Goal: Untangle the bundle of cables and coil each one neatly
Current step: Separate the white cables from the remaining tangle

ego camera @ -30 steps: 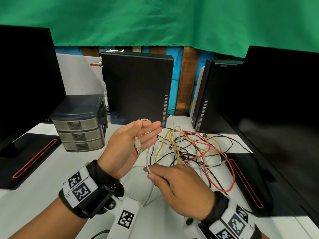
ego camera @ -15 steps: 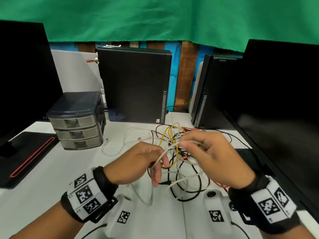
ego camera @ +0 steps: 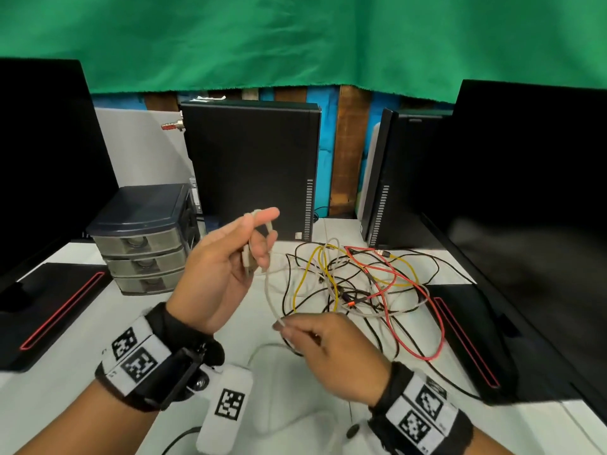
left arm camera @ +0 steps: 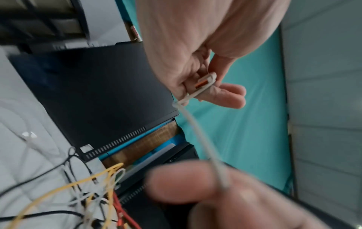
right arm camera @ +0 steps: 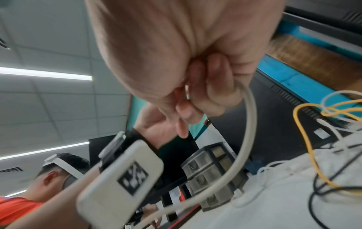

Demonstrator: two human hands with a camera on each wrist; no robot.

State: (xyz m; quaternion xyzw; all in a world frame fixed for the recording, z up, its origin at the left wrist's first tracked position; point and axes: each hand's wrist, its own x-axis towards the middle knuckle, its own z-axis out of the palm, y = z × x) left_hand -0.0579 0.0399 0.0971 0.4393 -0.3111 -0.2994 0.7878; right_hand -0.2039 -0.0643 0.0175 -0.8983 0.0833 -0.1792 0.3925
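Note:
A tangle of yellow, red, black and white cables [ego camera: 361,284] lies on the white table [ego camera: 82,339] right of centre. My left hand [ego camera: 259,247] is raised palm-up above the table and holds the white cable [ego camera: 267,290]. That cable loops over the index finger. Its USB plug [left arm camera: 204,82] is pinched between the fingers in the left wrist view. Lower and nearer, my right hand [ego camera: 285,328] pinches the same white cable [right arm camera: 249,124] a short length further along. From there the cable runs back into the tangle.
A small drawer unit [ego camera: 144,238] stands at the left. Two black computer towers [ego camera: 253,172] [ego camera: 381,178] stand at the back. Dark monitors [ego camera: 49,159] [ego camera: 525,208] flank the table, their bases [ego camera: 56,307] [ego camera: 469,333] on both sides of the tangle.
Both hands were together over the tangle. The left hand has since risen and turned palm-up with a loop of white cable, and the right hand has drawn back toward me along it.

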